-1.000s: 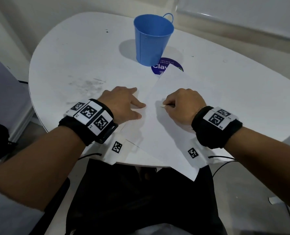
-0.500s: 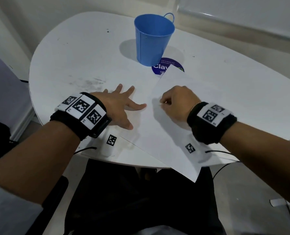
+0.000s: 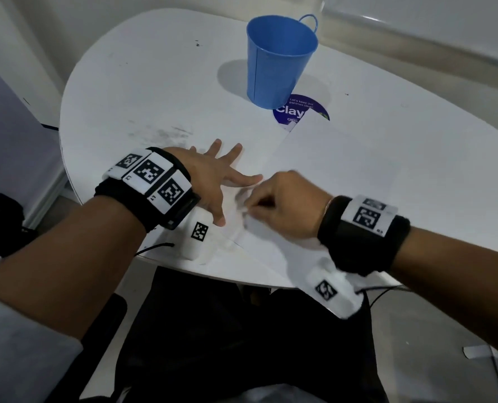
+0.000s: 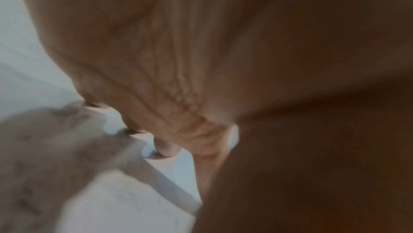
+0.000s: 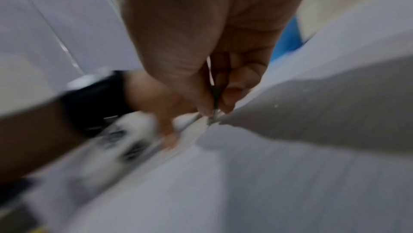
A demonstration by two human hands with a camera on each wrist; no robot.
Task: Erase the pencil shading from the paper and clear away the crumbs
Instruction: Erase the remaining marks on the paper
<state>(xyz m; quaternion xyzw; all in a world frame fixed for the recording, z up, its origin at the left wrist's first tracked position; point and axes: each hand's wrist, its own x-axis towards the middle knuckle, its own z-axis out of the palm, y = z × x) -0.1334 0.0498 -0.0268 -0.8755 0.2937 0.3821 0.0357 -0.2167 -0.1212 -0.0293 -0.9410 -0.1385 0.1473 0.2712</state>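
Observation:
A white sheet of paper (image 3: pixel 343 175) lies at an angle on the round white table (image 3: pixel 154 82), one corner hanging over the near edge. My left hand (image 3: pixel 212 175) lies flat with fingers spread, pressing on the table and the sheet's left edge. Its fingertips (image 4: pixel 165 150) touch the surface. My right hand (image 3: pixel 249 206) is just right of the left thumb; its thumb and forefinger (image 5: pixel 212 111) pinch the paper's (image 5: pixel 312 104) left edge, which looks slightly raised. No shading or crumbs can be made out; the frames are blurred.
A blue bucket (image 3: pixel 279 62) stands upright at the back of the table, with a round blue sticker (image 3: pixel 292 112) in front of it, partly under the paper's far corner. Grey smudges (image 3: pixel 169 135) mark the tabletop to the left. My lap is below the near edge.
My left hand uncurled and spread flat. My right hand slid left and nearer, up to the left thumb, where it now pinches the paper's edge.

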